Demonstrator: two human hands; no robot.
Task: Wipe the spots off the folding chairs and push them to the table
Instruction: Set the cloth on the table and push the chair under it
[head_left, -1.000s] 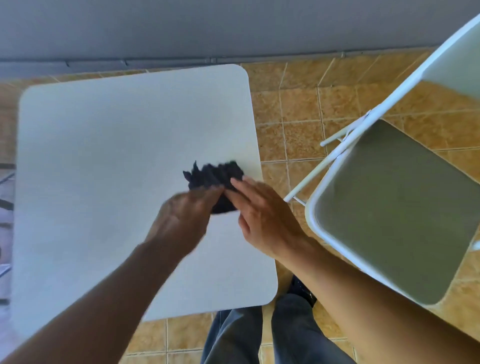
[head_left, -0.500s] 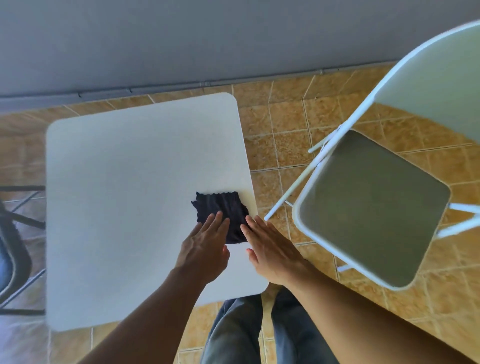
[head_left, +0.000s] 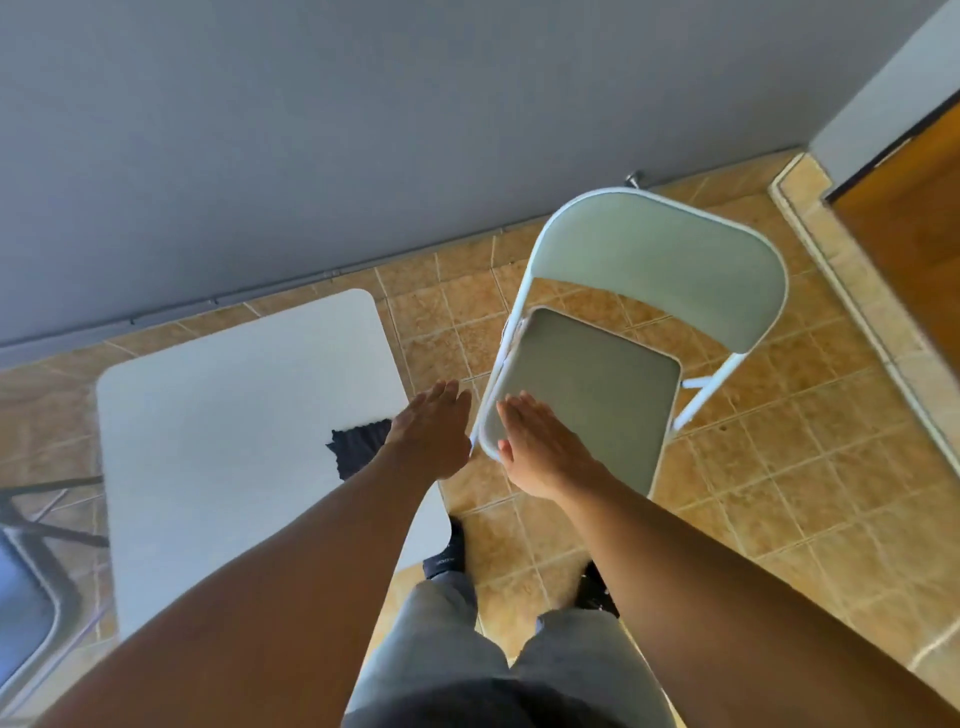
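A white-framed folding chair with a grey seat and pale backrest stands right of the white table, a strip of tiled floor between them. A dark cloth lies on the table near its right edge, partly hidden by my left wrist. My left hand hovers flat and open over the table's right edge, off the cloth. My right hand is open, fingers extended over the near-left corner of the chair seat; I cannot tell whether it touches the seat.
A second chair with a dark frame shows at the left edge, beside the table. A grey wall runs along the back, a wooden door at the far right. My legs and feet stand between table and chair.
Both hands have left the cloth and moved right toward the chair; the cloth stays on the table. My view has risen and turned right, bringing the whole chair into view.
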